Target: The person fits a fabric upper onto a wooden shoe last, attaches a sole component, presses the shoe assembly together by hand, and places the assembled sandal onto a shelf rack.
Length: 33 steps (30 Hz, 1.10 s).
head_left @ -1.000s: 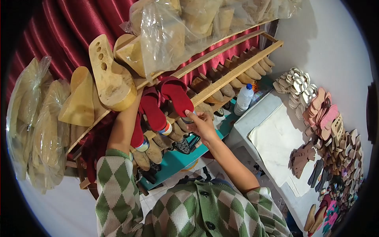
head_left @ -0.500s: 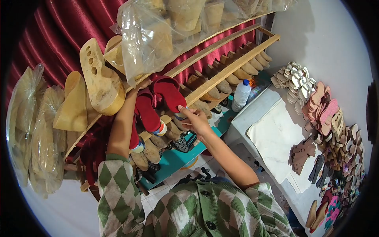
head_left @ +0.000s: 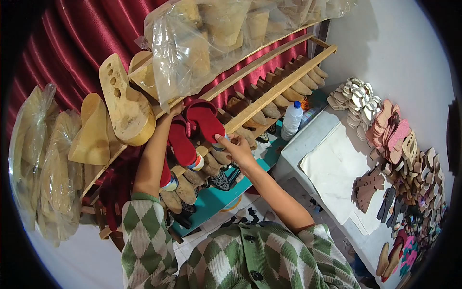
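A red slipper [head_left: 206,120] lies on the wooden rack, its broad red sole facing up. My right hand [head_left: 237,149] pinches its near end between thumb and fingers. My left hand [head_left: 177,109] reaches to the far end of the slippers, under the plastic-covered shelf; its fingers are hidden. Just left of the held slipper is a second red slipper [head_left: 183,148] with a multicoloured end. Part of another red slipper [head_left: 166,177] shows beside my left forearm. Wooden shoe lasts [head_left: 185,189] stand in a row beneath them.
Large wooden lasts [head_left: 126,108] and plastic bags [head_left: 60,168] crowd the upper shelf. A wooden rail [head_left: 284,89] runs along the rack to the right. A water bottle [head_left: 291,120] stands beside a white table [head_left: 332,159], with piles of shoe parts [head_left: 392,132] along the wall.
The whole view has shifted slightly, with things sitting a little lower in it. Both hands stay at the red slippers, the right still pinching the same one.
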Motion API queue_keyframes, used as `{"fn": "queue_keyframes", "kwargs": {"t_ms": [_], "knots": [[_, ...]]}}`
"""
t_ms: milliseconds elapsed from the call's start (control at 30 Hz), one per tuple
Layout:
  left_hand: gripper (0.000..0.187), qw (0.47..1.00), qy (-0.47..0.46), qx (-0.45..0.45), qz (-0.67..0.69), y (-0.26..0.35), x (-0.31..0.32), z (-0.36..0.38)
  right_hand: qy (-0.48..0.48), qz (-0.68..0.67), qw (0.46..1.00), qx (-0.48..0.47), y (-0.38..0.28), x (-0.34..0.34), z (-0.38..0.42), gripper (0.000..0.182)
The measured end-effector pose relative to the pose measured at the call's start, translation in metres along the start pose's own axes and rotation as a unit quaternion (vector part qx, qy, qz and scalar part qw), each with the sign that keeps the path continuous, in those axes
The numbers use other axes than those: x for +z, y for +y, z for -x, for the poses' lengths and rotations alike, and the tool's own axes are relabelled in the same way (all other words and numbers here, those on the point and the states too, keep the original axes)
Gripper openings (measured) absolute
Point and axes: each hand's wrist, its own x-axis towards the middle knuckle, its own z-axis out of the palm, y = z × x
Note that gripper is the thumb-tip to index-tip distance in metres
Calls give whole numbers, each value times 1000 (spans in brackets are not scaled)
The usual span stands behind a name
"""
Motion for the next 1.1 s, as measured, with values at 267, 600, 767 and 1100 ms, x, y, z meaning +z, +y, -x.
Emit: {"fn": "queue_keyframes", "kwargs": {"t_ms": [267, 600, 767, 1100], "knots": [[22, 999, 34, 23, -1, -3, 9, 5, -8, 8, 1000, 7, -4, -1, 2, 67], [37, 981, -148, -109, 60, 88, -34, 21, -1, 40, 993, -109, 15, -8, -2, 61], [66, 964, -243, -90, -57, 132, -53, 42, -50, 56, 975, -211, 32, -23, -3, 59], [64, 964, -247, -44, -86, 242, -71, 83, 25, 6, 981, -190, 48, -145, 51, 55]]}}
